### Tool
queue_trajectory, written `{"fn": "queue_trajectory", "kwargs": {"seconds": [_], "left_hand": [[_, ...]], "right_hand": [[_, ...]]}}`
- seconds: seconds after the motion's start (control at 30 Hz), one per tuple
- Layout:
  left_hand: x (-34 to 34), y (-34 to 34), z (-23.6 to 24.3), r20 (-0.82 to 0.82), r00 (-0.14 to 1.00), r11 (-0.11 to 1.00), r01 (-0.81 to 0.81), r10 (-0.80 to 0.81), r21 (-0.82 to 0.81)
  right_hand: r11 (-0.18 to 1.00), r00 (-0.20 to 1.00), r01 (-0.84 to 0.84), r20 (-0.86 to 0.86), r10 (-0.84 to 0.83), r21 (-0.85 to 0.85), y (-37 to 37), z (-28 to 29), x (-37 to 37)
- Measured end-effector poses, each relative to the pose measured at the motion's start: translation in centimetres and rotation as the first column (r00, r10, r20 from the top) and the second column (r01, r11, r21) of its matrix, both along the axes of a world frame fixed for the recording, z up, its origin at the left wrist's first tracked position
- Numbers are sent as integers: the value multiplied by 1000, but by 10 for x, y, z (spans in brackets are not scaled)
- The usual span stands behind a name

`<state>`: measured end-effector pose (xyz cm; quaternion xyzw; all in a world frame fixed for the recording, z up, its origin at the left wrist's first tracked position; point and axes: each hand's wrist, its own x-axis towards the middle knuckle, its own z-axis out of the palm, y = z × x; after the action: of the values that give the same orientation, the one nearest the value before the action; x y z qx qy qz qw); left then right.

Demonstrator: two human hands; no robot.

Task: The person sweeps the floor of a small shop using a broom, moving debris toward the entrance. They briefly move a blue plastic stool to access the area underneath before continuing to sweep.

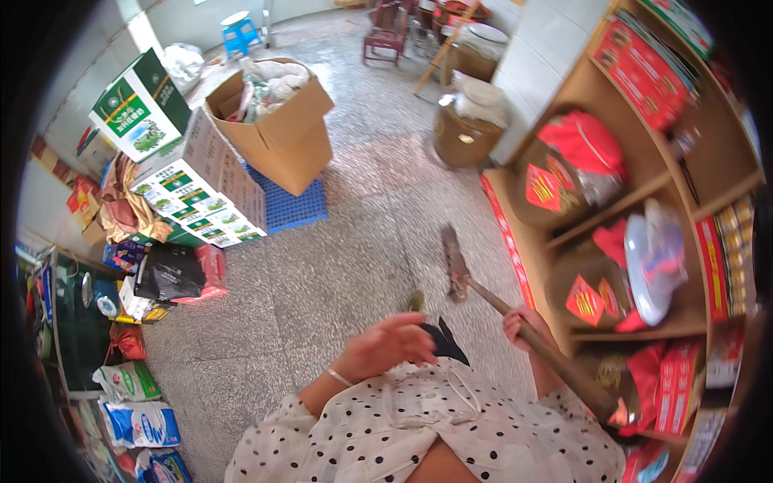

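A wooden-handled mop slants across the floor in front of me. Its narrow, reddish-brown head lies on the speckled floor. My right hand is wrapped round the handle, and the thick rear part passes back beside my right forearm. In front of my body hangs my left hand, holding nothing, its fingers loosely stretched and slightly blurred. A bracelet circles that wrist. The tip of a shoe shows just beyond the left fingers.
At right, a wooden shelf unit holds brown jars with red covers. Stacked milk cartons and an open cardboard box on a blue mat stand left. A brown jar stands ahead; bagged packages line the near left.
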<state>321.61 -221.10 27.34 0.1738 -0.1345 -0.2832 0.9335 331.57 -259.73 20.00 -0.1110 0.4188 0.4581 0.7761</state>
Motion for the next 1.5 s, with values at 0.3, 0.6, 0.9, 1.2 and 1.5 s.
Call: {"fn": "queue_trajectory", "kwargs": {"seconds": [0.3, 0.6, 0.9, 1.2, 1.5], "left_hand": [[287, 57, -8, -100, 994, 974, 58, -37, 218], [458, 145, -30, -324, 870, 926, -323, 372, 198], [700, 270, -38, -352, 716, 793, -489, 603, 364], [911, 341, -36, -371, 776, 847, -380, 511, 372], [1145, 394, -40, -490, 731, 876, -337, 475, 346]], "right_hand": [[983, 983, -182, 13, 182, -5, 40, -44, 297], [994, 1000, -26, 12, 25, 107, 99, -54, 619], [702, 842, 530, 395, -368, -476, 140, -96, 905], [551, 867, 455, 208, -452, -699, 118, -144, 1025], [346, 878, 478, 436, -195, -808, 193, -217, 1039]]}}
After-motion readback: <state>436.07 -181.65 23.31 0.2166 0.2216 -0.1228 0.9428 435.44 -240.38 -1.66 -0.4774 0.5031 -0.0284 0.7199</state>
